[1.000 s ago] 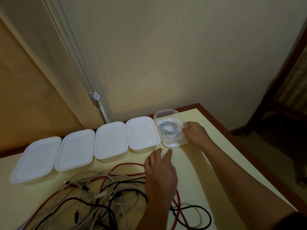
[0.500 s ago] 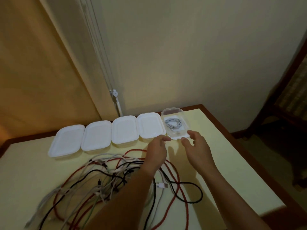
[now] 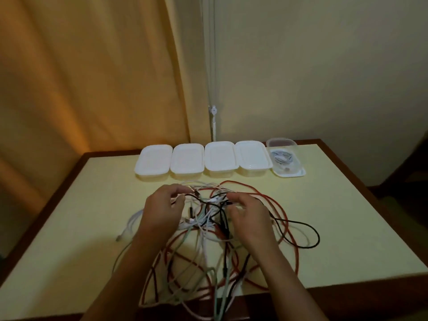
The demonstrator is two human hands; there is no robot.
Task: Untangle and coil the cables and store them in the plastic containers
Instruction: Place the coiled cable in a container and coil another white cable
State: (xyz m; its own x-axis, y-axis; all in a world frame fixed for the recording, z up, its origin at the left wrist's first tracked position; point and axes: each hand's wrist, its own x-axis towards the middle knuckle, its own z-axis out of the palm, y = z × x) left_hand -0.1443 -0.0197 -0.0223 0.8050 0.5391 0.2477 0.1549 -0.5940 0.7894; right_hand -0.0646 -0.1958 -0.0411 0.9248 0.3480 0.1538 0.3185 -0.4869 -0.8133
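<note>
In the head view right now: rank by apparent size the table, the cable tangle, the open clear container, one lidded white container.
1. table
2. cable tangle
3. lidded white container and open clear container: these look about alike, and the clear one's outline is hard to trace, so no ranking between them.

One head-worn camera looks forward and down, close over the table [image 3: 347, 205].
</note>
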